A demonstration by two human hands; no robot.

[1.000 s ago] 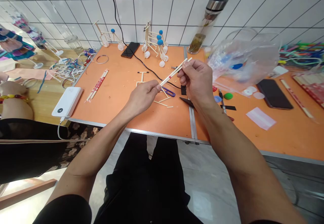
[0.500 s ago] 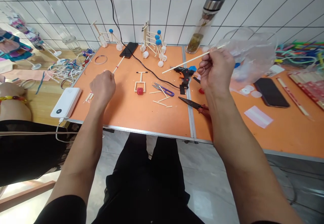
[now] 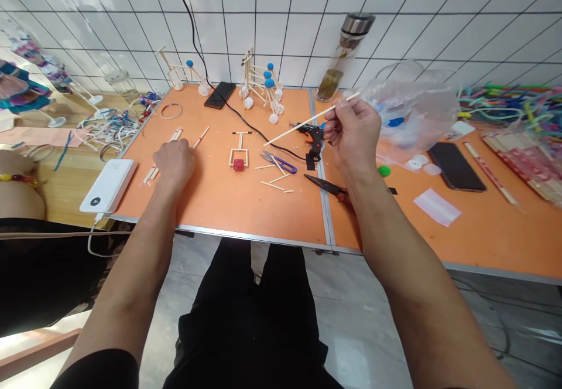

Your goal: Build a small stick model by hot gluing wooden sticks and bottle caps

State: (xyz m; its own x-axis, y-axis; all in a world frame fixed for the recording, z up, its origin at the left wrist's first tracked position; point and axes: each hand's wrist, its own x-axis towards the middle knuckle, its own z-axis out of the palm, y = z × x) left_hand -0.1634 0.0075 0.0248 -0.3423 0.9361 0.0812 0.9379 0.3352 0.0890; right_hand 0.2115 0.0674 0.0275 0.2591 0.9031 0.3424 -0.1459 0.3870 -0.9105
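My left hand (image 3: 174, 163) is low over the left part of the orange table, fingers curled. A thin stick with red marks (image 3: 202, 136) sticks out from its right side, apparently in its grip. Under and beside this hand lie pale sticks in clear, red-printed wrapping (image 3: 151, 173). My right hand (image 3: 356, 128) is raised over the table's seam, pinching a long, bare wooden stick (image 3: 298, 126) that slants down to the left. Below that stick are a black glue gun (image 3: 314, 137), small purple-handled scissors (image 3: 281, 162) and several cut stick pieces (image 3: 272, 185). Larger scissors (image 3: 325, 184) are partly behind my right forearm.
A small stick frame with a red piece (image 3: 238, 164) lies mid-table. Stick models with blue balls (image 3: 268, 78), a phone (image 3: 220, 95) and a glass bottle (image 3: 340, 61) stand or lie behind. A white power bank (image 3: 108, 186) is left; a plastic bag (image 3: 413, 108) is right. A black cable crosses the table.
My left hand has lowered its red-marked stick toward the table beside the wrapped sticks. My right hand still holds the long stick, now a little lower and further left. The view has shifted slightly.
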